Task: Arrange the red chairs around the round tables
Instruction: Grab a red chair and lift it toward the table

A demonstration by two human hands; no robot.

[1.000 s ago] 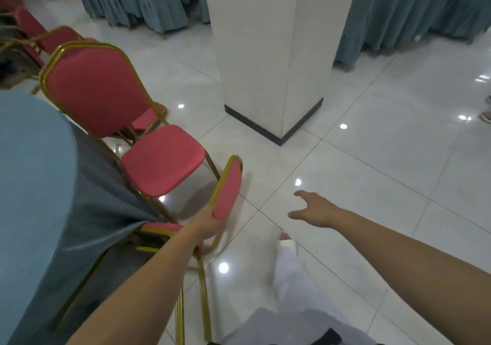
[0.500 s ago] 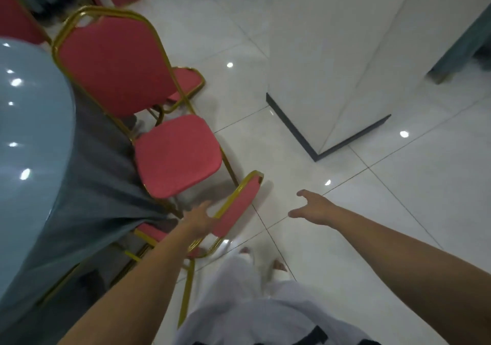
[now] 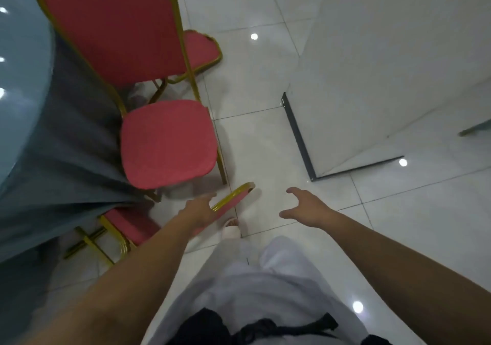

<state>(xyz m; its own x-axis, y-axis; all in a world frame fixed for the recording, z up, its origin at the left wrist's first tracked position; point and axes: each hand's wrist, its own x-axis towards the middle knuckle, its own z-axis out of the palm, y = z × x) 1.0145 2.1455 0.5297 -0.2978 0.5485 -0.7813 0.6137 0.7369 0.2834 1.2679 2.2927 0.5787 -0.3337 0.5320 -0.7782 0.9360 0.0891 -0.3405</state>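
three red chairs show in the head view, on a floor [image 3: 265, 143] of glossy white tiles with thin grey joints and bright dots of reflected light. a square white pillar [image 3: 385, 65] with a dark base strip stands to the right. at the left, a round table [image 3: 16, 73] carries a smooth blue-grey cloth [image 3: 66, 158] that hangs in soft folds.

the nearest chair [image 3: 233, 198], padded red in a shiny gold metal frame, sits with its seat tucked under the cloth. the left hand [image 3: 198, 210] rests on the top of its backrest, fingers spread flat rather than wrapped around it. the middle chair [image 3: 167, 143] has a rounded, cushioned seat just beside the cloth and a tall arched back. only a seat corner of the far chair [image 3: 202, 50] is visible behind it.

the right hand [image 3: 305, 206] hangs over bare tile, fingers wide and curled, holding nothing.
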